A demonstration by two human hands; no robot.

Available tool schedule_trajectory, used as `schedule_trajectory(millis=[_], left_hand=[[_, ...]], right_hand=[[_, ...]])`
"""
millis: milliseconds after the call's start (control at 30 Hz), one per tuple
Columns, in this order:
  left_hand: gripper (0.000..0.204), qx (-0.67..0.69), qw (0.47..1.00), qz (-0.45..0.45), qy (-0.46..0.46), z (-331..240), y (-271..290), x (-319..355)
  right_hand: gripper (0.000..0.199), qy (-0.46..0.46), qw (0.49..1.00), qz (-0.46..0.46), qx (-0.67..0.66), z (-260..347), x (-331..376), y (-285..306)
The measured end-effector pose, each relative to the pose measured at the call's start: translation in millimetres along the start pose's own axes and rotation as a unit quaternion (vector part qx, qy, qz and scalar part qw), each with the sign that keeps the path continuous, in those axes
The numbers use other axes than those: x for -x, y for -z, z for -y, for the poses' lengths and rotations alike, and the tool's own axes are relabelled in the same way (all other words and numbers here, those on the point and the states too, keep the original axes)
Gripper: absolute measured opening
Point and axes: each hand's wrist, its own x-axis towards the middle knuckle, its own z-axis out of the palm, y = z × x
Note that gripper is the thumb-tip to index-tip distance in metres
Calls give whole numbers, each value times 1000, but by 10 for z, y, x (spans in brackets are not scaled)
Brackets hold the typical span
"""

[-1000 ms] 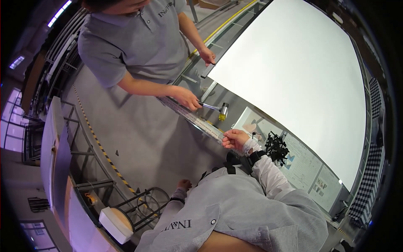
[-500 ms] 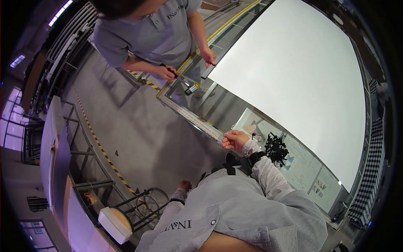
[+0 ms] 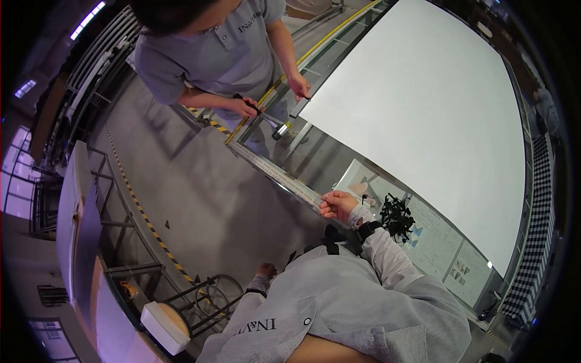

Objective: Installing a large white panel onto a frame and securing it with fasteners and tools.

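Observation:
My right hand (image 3: 340,206) is at the near corner of a metal frame (image 3: 278,175) with a ruled strip along its edge. Its thumb and fingertips are pressed together, and whatever lies between them is too small to make out. Low beside my body hangs my left hand (image 3: 266,270), small and dim, its fingers curled, with no object showing. Across the frame a co-worker grips a mallet (image 3: 281,130) by its black handle. That person's other hand touches a dark strip (image 3: 301,107) at the corner of a large white sheet (image 3: 417,115).
A tangle of black straps (image 3: 396,218) lies on a board with papers (image 3: 433,254) under the sheet's near side. A white-sided stool (image 3: 164,327) and a bench (image 3: 78,230) stand at the left. Checked cloth (image 3: 532,236) hangs at the right.
The co-worker's mallet has shifted slightly right and down, its head lower now. Both my hands stay nearly where they were.

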Motion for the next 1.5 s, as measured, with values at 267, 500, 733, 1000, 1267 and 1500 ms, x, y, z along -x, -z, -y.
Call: schedule_trajectory(millis=[267, 500, 733, 1000, 1267, 1500], left_hand=[[25, -37, 999, 0, -15, 174, 11, -158], [26, -100, 995, -4, -17, 433, -18, -354], [27, -165, 985, 2, -44, 663, -70, -671], [31, -146, 982, -78, -86, 1111, -204, -1141], [27, -110, 986, -64, -109, 1127, -324, -1299], [20, -89, 993, 26, -66, 113, -278, -281]], right_hand=[[13, 2, 1000, -1, 0, -37, -31, -4], [14, 3, 1000, 2, 0, -3, 9, -42], [14, 17, 1000, -10, 10, -19, -29, 22], [14, 41, 999, -6, 11, -187, -125, 106], [17, 51, 993, -42, 95, -278, -276, -90], [17, 151, 960, -145, 186, -402, -255, 24]])
